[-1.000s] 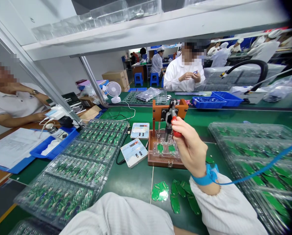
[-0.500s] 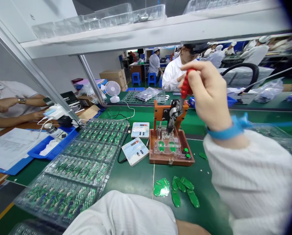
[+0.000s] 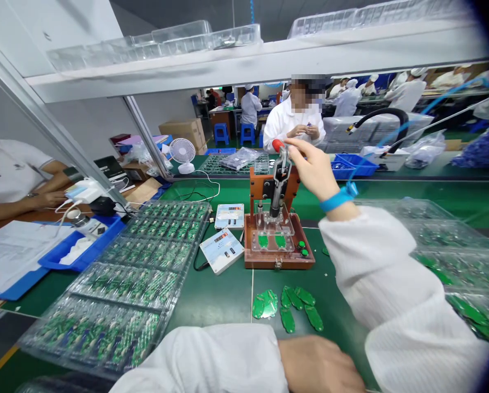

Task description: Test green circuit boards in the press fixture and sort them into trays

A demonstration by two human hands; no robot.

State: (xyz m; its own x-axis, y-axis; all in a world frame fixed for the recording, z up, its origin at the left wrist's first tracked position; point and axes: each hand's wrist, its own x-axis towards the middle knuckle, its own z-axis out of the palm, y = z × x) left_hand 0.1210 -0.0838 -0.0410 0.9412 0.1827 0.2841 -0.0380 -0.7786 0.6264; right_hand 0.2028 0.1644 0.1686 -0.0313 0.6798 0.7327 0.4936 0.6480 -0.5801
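Observation:
My right hand (image 3: 313,168) is at the top of the metal toggle clamp lever (image 3: 282,166), its fingers closed beside the red grip (image 3: 277,145). The lever stands nearly upright on the orange and brown test fixture (image 3: 279,263). Under the fixture's clear plate (image 3: 272,241) lie two small green circuit boards (image 3: 281,240). My left hand (image 3: 320,364) lies low at the table's near edge; its back shows, and its fingers are hidden. Just beyond it are several loose green boards (image 3: 287,319) and a small group of boards (image 3: 264,303) to their left.
Clear trays of boards (image 3: 146,267) cover the left side, and more trays (image 3: 453,262) stand at right. Two white counter boxes (image 3: 222,250) with red digits sit left of the fixture. A shelf (image 3: 228,65) crosses overhead. A co-worker (image 3: 295,123) sits opposite; another person's arm is at left.
My right hand has come down and left with the lever, and the red grip now shows only at its end. More of my left hand shows. The camera view has shifted.

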